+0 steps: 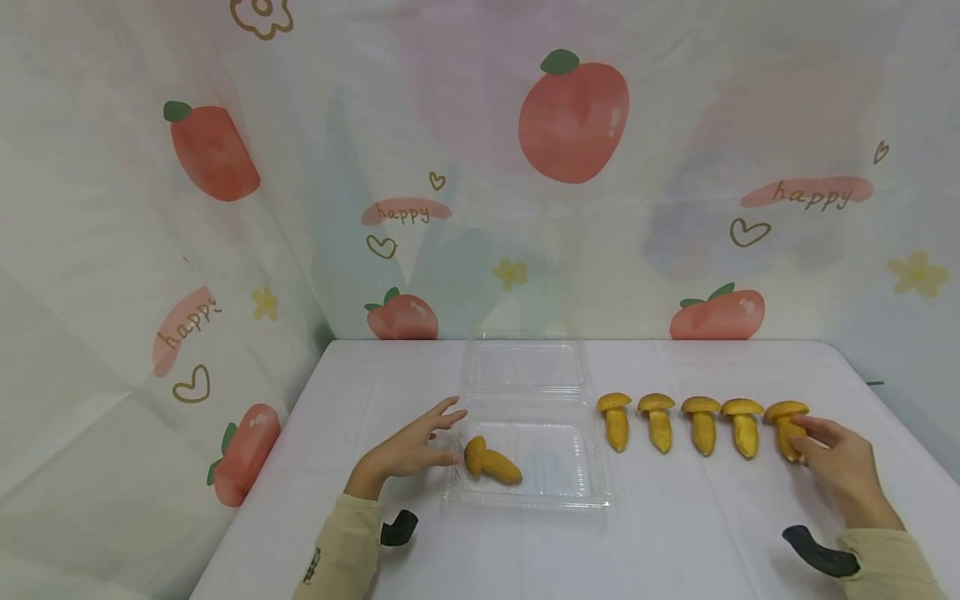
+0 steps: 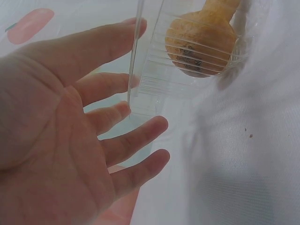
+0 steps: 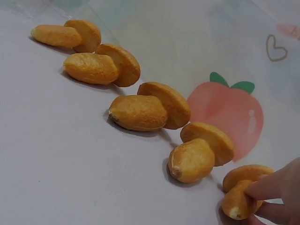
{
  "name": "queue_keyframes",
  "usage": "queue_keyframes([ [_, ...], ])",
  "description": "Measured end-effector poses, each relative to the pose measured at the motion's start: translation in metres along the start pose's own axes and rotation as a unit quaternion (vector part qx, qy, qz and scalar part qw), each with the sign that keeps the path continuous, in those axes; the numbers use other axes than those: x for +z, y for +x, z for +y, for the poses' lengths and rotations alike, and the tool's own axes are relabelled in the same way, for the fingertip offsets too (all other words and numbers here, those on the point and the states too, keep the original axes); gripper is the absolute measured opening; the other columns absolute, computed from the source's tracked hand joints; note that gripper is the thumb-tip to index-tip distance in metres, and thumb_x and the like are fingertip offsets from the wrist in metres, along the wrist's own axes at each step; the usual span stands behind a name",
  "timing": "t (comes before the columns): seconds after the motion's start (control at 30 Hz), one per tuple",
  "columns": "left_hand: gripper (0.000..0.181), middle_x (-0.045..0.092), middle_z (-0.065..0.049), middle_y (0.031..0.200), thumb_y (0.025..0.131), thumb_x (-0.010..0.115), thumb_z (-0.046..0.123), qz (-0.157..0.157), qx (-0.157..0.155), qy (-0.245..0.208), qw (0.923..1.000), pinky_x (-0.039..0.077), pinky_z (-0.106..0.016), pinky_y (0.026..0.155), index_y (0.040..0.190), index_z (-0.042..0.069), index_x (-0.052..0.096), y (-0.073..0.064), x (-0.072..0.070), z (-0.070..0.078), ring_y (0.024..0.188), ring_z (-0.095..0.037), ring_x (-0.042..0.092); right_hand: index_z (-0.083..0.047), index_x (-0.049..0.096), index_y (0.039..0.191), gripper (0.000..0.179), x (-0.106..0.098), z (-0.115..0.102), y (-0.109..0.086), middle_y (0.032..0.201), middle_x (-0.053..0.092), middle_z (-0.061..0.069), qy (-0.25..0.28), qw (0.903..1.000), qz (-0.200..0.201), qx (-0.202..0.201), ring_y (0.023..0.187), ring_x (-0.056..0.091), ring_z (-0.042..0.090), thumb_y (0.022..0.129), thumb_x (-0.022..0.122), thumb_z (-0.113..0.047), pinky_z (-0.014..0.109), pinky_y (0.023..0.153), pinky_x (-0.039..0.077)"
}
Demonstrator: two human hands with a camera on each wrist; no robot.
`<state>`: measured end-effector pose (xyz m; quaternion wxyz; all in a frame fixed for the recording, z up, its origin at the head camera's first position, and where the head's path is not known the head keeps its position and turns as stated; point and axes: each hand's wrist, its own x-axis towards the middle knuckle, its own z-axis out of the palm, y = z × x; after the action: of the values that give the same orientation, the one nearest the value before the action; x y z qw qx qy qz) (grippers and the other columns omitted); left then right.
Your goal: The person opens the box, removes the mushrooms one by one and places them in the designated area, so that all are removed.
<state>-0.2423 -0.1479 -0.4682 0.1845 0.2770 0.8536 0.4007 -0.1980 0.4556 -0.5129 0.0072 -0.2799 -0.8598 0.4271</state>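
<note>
A clear plastic clamshell box (image 1: 592, 487) lies with its lid (image 1: 525, 367) folded back. Inside its left part rests one yellow-brown mushroom (image 1: 498, 467), whose cap shows through the ribbed wall in the left wrist view. My left hand (image 1: 412, 446) is at the box's left edge with fingers spread and fairly straight; thumb and fingertips are at the clear rim (image 2: 136, 51). At the right end of a row of mushrooms, my right hand (image 1: 843, 467) pinches the last mushroom (image 3: 239, 199) by its stem between thumb and fingers. That mushroom still lies on the table.
Several more mushrooms (image 1: 702, 425) stand in a row right of the box, caps toward the back. White cloth covers the table (image 1: 660, 533). A fruit-printed curtain (image 1: 480, 275) hangs behind and at the left. Dark curved pieces (image 1: 821, 554) stick out by both sleeves.
</note>
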Motion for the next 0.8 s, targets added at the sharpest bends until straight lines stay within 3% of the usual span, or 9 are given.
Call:
queue_keyframes([
  [0.1, 0.070, 0.012, -0.019, 0.170, 0.096, 0.069, 0.016, 0.000, -0.001, 0.001, 1.0000, 0.034, -0.062, 0.118, 0.156, 0.002, 0.036, 0.000, 0.000, 0.000, 0.152, -0.044, 0.027, 0.009, 0.035, 0.151, 0.052, 0.001, -0.001, -0.003, 0.156, 0.031, 0.038, -0.001, 1.0000, 0.006, -0.006, 0.131, 0.042, 0.050, 0.104, 0.046, -0.013, 0.009, 0.054, 0.042],
  [0.5, 0.071, 0.013, -0.018, 0.170, 0.095, 0.070, 0.015, 0.002, -0.006, 0.000, 1.0000, 0.034, -0.062, 0.118, 0.156, 0.002, 0.035, 0.000, 0.001, 0.000, 0.151, -0.044, 0.030, 0.012, 0.037, 0.148, 0.050, 0.003, -0.007, -0.013, 0.150, 0.033, 0.041, -0.002, 0.9991, 0.010, -0.041, 0.126, 0.045, 0.054, 0.103, 0.047, -0.008, 0.005, 0.052, 0.040],
  [0.8, 0.072, 0.014, -0.019, 0.170, 0.096, 0.069, 0.016, 0.000, -0.004, -0.001, 1.0000, 0.033, -0.063, 0.118, 0.156, 0.001, 0.034, 0.000, 0.000, 0.000, 0.150, -0.045, 0.031, 0.011, 0.035, 0.150, 0.053, 0.004, -0.012, -0.018, 0.151, 0.036, 0.040, 0.004, 0.9997, 0.022, -0.013, 0.131, 0.043, 0.054, 0.101, 0.047, -0.007, 0.009, 0.052, 0.036],
])
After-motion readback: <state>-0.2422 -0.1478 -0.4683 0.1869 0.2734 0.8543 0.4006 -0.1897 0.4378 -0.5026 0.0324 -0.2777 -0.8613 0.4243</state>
